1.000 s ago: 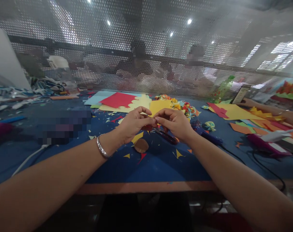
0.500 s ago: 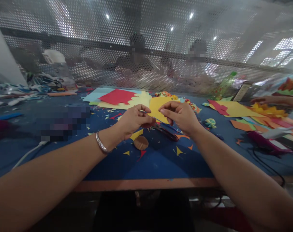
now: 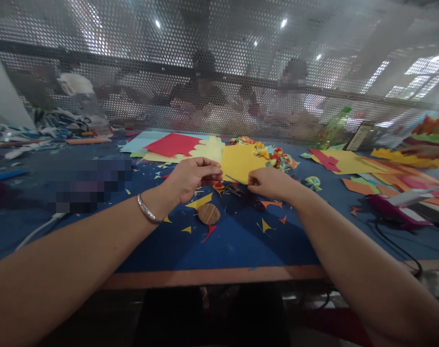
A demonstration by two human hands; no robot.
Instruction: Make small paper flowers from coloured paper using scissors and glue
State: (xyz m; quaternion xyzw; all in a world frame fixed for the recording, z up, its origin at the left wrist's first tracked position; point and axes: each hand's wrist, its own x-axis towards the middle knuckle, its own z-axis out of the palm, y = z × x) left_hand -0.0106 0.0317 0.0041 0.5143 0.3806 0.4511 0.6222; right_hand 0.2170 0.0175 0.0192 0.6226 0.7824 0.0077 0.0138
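Note:
My left hand [image 3: 192,179], with a silver bangle at its wrist, is closed in a pinch; whatever lies between thumb and forefinger is too small to make out. Across from it, my right hand [image 3: 272,183] is closed around a thin blue stick [image 3: 236,179], whose tip points toward the left fingers. Under the hands lie a pair of dark-handled scissors [image 3: 234,190], partly hidden, and a small red and yellow piece [image 3: 218,185]. A round wooden disc [image 3: 209,214] sits nearer to me among paper scraps [image 3: 266,225]. Just behind is a yellow sheet [image 3: 237,161].
Coloured paper sheets [image 3: 172,144] and a heap of small rolled paper pieces [image 3: 277,156] lie farther back. A bottle [image 3: 89,106] stands left, a green-capped bottle [image 3: 335,126] right. A magenta tool [image 3: 396,212] trails a cable. Another person's hand [image 3: 422,151] reaches in at right.
The blue stick has gone from my left fingers to my right hand, which has closed and lowered slightly. The other person's hand at right has shifted with the yellow paper strip.

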